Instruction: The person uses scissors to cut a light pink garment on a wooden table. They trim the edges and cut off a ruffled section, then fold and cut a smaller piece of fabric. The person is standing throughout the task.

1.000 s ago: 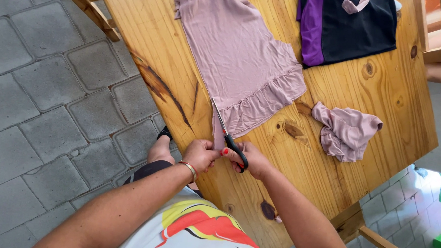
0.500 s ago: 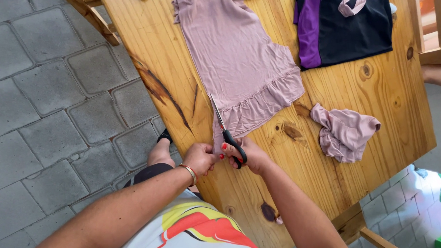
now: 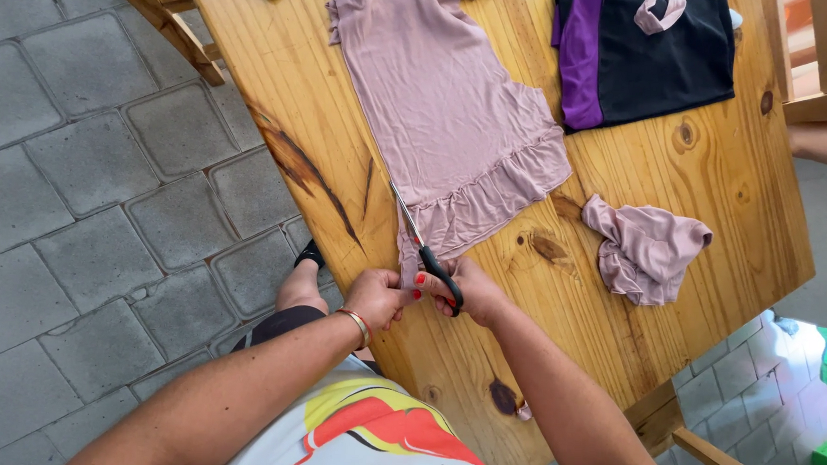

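Right hand [image 3: 474, 293]: closed around black-handled scissors [image 3: 424, 252], blades in hem.
Left hand [image 3: 378, 296]: pinching near edge of pink dress [image 3: 441, 122].

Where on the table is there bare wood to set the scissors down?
Bare table lies between the dark shirt and the pink scrap, and along the left edge beside the pink dress. It is crowded near the hem, where both hands and the scissors work.
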